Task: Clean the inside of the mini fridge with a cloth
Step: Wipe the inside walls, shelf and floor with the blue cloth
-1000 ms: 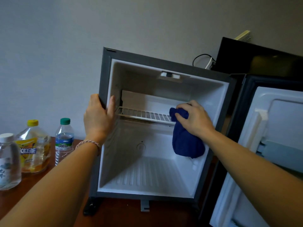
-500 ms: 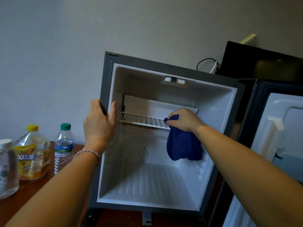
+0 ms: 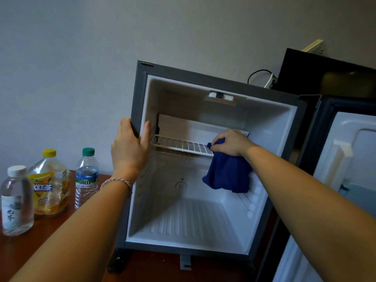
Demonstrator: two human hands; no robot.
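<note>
Cloth reaches the shelf as wiping inside the open, grey-framed white mini fridge (image 3: pixel 270 127) moves deeper.

The left hand (image 3: pixel 130 151) grips the cabinet's left edge, bracing it as before, while the right hand (image 3: pixel 232 142), further in than a second ago, pinches the dark blue cloth (image 3: pixel 226 174) against the white wire shelf's (image 3: pixel 183 146) right end (floor seemingly still to wipe).

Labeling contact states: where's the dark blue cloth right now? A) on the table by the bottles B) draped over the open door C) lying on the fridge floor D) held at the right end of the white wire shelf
D: the right hand grips the dark blue cloth at the right end of the white wire shelf, the rest hanging below it.
</note>
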